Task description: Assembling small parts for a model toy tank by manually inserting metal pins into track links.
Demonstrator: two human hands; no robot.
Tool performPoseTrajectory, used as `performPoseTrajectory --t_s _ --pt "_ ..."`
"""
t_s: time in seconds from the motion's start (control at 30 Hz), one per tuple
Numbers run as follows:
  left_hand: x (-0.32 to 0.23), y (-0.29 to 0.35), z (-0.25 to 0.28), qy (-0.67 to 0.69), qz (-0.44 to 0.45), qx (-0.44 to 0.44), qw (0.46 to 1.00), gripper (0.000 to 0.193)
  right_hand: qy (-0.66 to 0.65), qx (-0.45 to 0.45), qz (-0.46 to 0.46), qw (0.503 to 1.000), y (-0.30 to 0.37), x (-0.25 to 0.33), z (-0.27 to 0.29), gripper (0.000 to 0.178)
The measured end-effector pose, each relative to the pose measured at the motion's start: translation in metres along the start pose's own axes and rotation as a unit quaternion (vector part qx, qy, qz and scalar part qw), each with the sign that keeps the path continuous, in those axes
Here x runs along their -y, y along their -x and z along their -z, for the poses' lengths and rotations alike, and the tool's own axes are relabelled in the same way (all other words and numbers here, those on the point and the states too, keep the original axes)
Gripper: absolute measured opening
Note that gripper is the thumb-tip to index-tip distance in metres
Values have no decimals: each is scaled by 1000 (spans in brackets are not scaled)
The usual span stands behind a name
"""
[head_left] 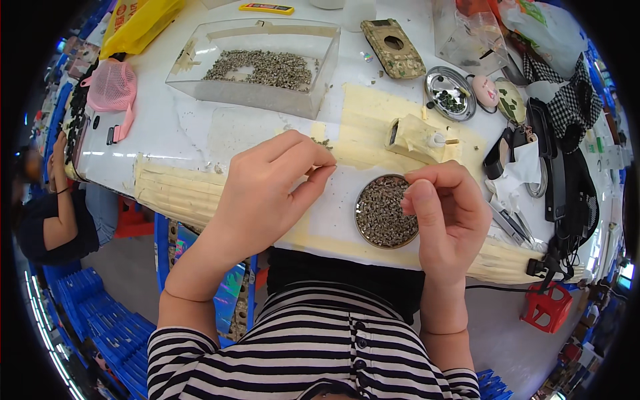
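Nearest, we have a shallow round tin with a metal rim full of tiny grey metallic pieces, on the white table between our hands. Our right hand overlaps its right edge, fingers curled, thumb and forefinger close together; our left hand reaches in above and left of the tin, thumb and forefinger tips almost meeting. We cannot tell whether either pinch holds a piece. Beyond lies a beige block-like part, then a round silver dish holding dark green bits. Farther left, a clear rectangular plastic box holds a spread of similar small grey pieces. Farthest, we see red print on a yellow plastic bag and small markings on a flat yellow-and-red item.
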State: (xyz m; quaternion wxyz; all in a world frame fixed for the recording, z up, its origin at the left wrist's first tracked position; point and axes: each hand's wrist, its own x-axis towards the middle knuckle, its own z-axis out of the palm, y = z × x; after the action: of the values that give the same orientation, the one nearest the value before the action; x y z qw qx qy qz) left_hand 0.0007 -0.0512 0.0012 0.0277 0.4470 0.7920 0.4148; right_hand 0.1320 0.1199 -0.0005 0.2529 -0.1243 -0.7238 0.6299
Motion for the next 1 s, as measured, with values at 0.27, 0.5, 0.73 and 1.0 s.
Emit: performPoseTrajectory --t_s 0.27,0.5,0.73,1.0 --pt "-18 -18 -7 156 -101 -38 982 16 26 27 44 998 -4 -4 -8 9" --pt "-25 -20 -9 185 -53 -8 981 41 33 3 21 999 -2 -3 -5 9" --pt "-27 -31 -4 179 -61 52 981 47 30 -20 71 997 -3 -4 -5 11" --pt "-17 -31 -12 358 36 100 928 29 86 -1 105 991 -4 -7 -2 10"
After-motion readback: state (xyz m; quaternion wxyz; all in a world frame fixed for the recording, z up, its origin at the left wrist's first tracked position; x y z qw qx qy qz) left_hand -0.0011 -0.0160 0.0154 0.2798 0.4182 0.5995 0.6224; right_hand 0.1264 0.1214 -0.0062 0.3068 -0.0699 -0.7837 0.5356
